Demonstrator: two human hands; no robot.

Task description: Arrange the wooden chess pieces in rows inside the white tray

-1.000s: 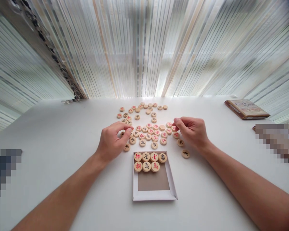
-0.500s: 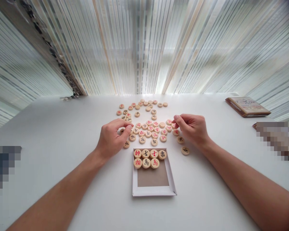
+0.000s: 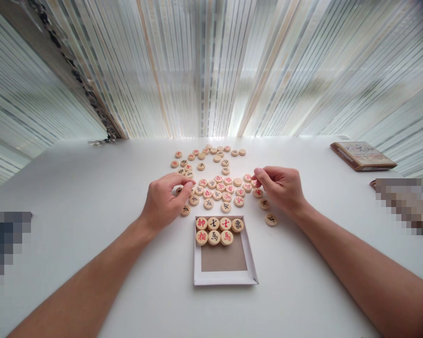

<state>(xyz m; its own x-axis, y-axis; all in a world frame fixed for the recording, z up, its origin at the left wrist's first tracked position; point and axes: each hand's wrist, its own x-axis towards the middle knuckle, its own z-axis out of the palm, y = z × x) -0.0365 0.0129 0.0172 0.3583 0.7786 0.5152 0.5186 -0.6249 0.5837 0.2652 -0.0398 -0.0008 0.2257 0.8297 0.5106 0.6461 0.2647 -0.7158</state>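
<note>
Round wooden pieces with red or black characters lie scattered on the white table; one is a blank-faced piece (image 3: 237,181). My left hand (image 3: 167,197) rests at the left edge of the scatter, thumb and forefinger a little apart, nothing seen between them. At the right edge is my right hand (image 3: 280,188), its fingers curled and thumb against the forefinger; whatever they may hold is hidden. Nearer to me stands a shallow white box (image 3: 251,263) with a brown bottom. Several pieces sit in its far part in two rows, among them a red-marked piece (image 3: 226,237).
A flat brown box with a picture lid (image 3: 362,156) lies at the far right. Just nearer is a pixelated object (image 3: 404,204). A dark pixelated patch (image 3: 7,244) is at the left edge. String curtains (image 3: 218,70) hang behind the table.
</note>
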